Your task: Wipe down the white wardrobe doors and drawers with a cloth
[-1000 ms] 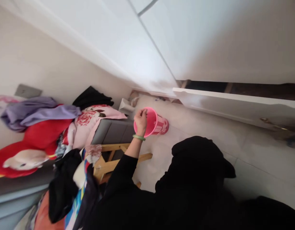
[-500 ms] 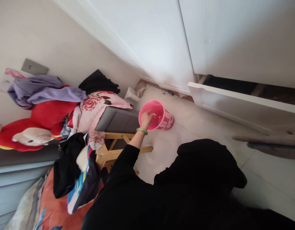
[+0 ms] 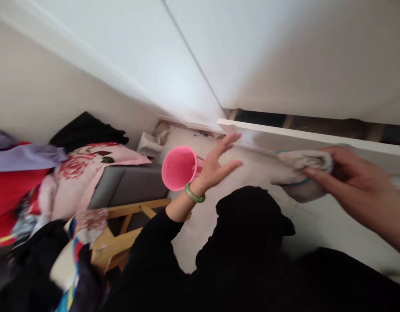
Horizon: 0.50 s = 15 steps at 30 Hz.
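My left hand (image 3: 213, 167), with a green bangle (image 3: 194, 193) at the wrist, is in mid-view with its fingers spread and nothing in them. Just left of it, a pink bin (image 3: 178, 168) stands on the floor, its mouth towards me. On the right, my right hand (image 3: 352, 186) pinches a bunched pair of greyish-white socks (image 3: 306, 162) with blue edging between thumb and fingers. The socks hang in front of a pulled-out white drawer (image 3: 265, 141), whose inside is mostly dark.
White cabinet doors (image 3: 200, 39) rise above the drawer. To the left lie a pink rose-patterned pillow (image 3: 79, 173) on a grey padded seat (image 3: 122, 184), black cloth (image 3: 86, 132) and a lavender garment (image 3: 27, 156). A wooden stool (image 3: 122, 240) with clothes over it stands nearer me.
My left hand has left the bin, moved right and spread its fingers; the small whitish scrap no longer shows in it. My right hand has come into view with the socks. The view has shifted right.
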Each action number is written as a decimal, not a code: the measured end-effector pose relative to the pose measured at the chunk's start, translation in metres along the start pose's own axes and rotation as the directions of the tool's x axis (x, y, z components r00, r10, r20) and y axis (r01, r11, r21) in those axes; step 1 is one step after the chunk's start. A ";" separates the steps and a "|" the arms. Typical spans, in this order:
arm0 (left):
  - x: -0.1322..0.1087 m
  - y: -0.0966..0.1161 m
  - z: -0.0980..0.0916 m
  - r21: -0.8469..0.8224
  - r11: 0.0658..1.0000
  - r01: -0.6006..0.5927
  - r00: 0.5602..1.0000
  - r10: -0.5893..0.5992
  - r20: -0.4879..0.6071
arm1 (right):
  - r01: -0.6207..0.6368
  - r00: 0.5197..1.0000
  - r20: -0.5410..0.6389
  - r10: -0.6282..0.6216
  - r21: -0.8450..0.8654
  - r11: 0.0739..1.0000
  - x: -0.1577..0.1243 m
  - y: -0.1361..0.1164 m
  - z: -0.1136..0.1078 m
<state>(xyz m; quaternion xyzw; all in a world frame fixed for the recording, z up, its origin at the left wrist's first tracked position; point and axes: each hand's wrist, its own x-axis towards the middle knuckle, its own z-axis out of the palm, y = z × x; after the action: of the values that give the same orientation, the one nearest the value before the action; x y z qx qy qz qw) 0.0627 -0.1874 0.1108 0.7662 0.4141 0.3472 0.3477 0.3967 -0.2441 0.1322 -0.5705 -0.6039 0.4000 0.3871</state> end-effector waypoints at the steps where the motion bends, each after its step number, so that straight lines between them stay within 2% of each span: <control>1: 0.015 0.016 0.020 -0.082 0.995 -0.057 0.993 0.065 0.099 | -0.012 1.000 -0.001 0.012 0.043 0.999 0.000 -0.007 0.004; 3: 0.038 0.044 0.052 -0.147 0.985 -0.094 0.969 0.124 0.214 | -0.055 0.998 0.018 0.053 0.135 0.989 -0.002 -0.015 0.009; 5: 0.055 0.064 0.073 -0.127 0.990 -0.069 0.966 0.098 0.240 | -0.175 0.984 0.078 0.162 0.221 0.959 -0.006 -0.013 0.009; 8: 0.076 0.079 0.087 -0.078 0.997 -0.014 0.986 0.026 0.163 | -0.358 0.922 0.253 0.293 0.270 0.894 -0.016 0.003 0.000; 11: 0.094 0.082 0.091 -0.079 0.996 -0.029 0.995 0.036 0.089 | -0.370 0.882 0.383 0.274 0.204 0.906 -0.031 0.021 -0.019; 13: 0.101 0.079 0.093 -0.075 0.995 -0.070 0.991 0.078 0.105 | -0.275 0.923 0.330 0.198 0.206 0.939 -0.042 0.029 -0.036; 15: 0.104 0.073 0.096 -0.037 0.986 -0.164 0.958 0.168 0.233 | -0.136 0.986 0.131 0.105 0.250 0.959 -0.054 0.034 -0.055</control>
<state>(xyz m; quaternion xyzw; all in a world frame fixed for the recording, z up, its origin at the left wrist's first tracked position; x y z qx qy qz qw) 0.2134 -0.1506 0.1467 0.8309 0.3013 0.2853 0.3707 0.4628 -0.2950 0.1215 -0.5267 -0.5322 0.5307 0.3971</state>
